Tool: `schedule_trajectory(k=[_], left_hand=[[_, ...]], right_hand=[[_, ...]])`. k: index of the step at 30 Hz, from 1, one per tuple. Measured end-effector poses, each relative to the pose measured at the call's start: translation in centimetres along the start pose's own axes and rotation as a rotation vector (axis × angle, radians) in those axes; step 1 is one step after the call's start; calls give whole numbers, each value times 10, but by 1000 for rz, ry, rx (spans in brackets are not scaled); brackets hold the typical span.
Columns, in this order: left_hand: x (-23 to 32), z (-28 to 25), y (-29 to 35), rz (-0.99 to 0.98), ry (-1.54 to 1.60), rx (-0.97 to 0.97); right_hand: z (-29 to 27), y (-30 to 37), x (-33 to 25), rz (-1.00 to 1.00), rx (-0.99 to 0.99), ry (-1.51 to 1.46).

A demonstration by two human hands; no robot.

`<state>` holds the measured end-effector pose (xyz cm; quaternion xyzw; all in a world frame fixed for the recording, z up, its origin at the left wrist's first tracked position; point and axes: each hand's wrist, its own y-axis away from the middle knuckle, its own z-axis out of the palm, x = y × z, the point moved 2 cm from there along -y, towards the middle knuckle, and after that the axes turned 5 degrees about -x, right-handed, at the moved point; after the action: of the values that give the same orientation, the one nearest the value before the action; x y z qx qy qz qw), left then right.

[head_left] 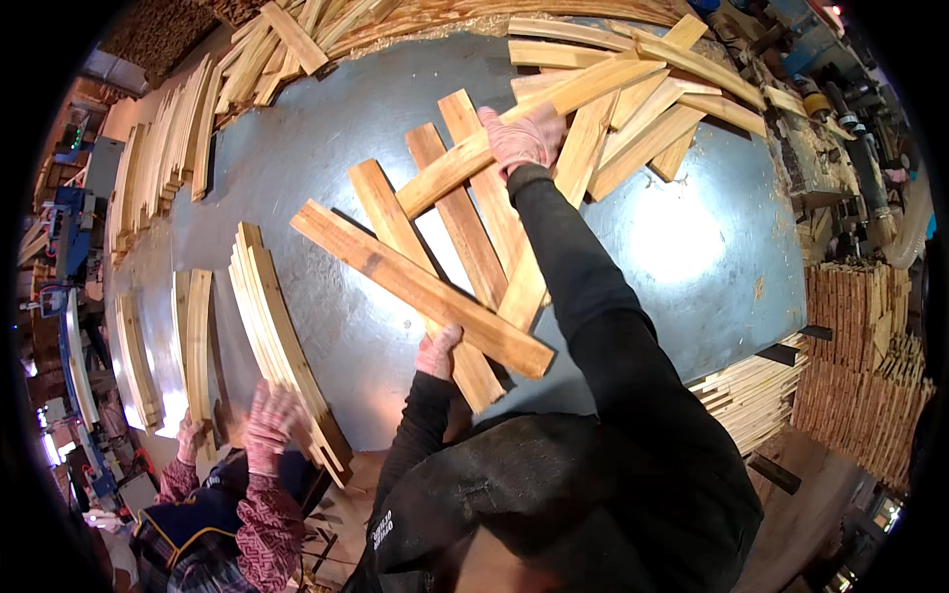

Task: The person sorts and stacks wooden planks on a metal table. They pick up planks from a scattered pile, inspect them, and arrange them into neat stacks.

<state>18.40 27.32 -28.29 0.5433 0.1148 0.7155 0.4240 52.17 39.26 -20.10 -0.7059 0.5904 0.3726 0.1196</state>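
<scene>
My left hand (437,351), in a pinkish glove, is closed on the near edge of a brownish wooden board (395,275) with a dark knot. That board slants across several others, its right end toward me. Farther off, my right hand (524,138), gloved alike, grips a long pale wooden board (445,180) from above; its fingers curl over the edge. Beneath these two lie loose boards, among them a reddish-brown board (455,217) and a yellowish board (388,222), fanned out on the grey metal table (326,128).
A jumbled board pile (643,128) covers the far right. More boards (178,138) line the far left. At lower left, a co-worker's gloved hands (272,425) are beside a board row (272,316). Stacked wood (840,376) stands at right, near machinery (850,128).
</scene>
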Motion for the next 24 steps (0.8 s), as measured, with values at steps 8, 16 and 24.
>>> schedule_trajectory(k=[8, 16, 24], left_hand=[[18, -37, 5, 71, -132, 69], [135, -103, 9, -71, -1010, 290], [92, -18, -10, -168, -1314, 337]], right_hand=[[62, -34, 24, -328, 156, -464], [12, 64, 43, -458, -253, 43], [64, 153, 52, -850, -375, 355]])
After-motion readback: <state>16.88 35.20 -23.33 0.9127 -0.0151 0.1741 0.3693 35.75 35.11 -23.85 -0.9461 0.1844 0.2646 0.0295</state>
